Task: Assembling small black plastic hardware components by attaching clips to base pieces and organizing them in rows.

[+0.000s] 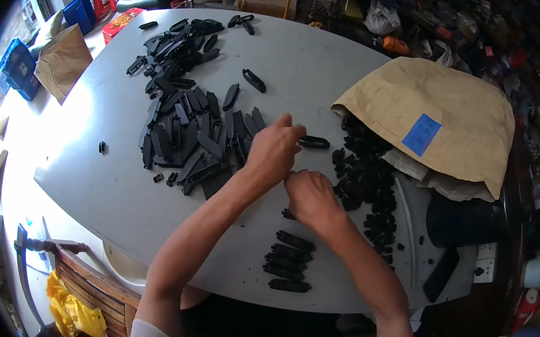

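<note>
My left hand (274, 147) is above the middle of the table with its fingers curled in. Anything it may hold is hidden. Just right of its fingertips lies a long black plastic piece (315, 142). Below it, my right hand (312, 195) is closed, knuckles up, with a bit of black plastic (288, 214) showing at its lower left edge; I cannot tell if this is gripped. A large heap of long black plastic pieces (177, 129) spreads beyond and left of my left hand. Nearer to me, several similar pieces (288, 262) lie in a stacked row.
Small black parts (364, 185) spill from a brown paper sack (455, 109) at the right of the grey table (115, 198). A dark cylinder (460, 219) stands near the right edge. A wooden chair (91, 279) with a yellow bag (74, 307) is at the lower left.
</note>
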Motion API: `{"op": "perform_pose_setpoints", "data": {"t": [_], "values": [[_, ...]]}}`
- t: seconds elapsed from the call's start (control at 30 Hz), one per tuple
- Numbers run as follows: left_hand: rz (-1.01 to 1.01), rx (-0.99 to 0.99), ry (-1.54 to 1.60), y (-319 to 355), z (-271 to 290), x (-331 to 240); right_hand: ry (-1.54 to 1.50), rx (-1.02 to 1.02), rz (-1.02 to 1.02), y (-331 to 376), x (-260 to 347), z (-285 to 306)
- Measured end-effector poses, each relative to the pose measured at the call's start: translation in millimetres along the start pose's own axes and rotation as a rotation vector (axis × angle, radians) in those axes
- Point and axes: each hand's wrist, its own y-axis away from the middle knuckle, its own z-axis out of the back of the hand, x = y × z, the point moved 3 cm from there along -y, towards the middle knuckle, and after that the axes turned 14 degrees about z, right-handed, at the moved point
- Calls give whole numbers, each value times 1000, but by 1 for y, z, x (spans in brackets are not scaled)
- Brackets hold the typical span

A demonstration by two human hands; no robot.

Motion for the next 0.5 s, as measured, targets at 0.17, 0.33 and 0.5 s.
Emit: {"op": "perform_pose_setpoints", "data": {"t": [0.17, 0.33, 0.5], "values": [[-101, -65, -172, -26, -38, -4, -8, -117, -67, 20, -16, 10], [-111, -47, -21, -27, -32, 4, -510, -476, -184, 61, -36, 21], [324, 494, 767, 9, -8, 3, -548, -630, -201, 84, -35, 27]]}}
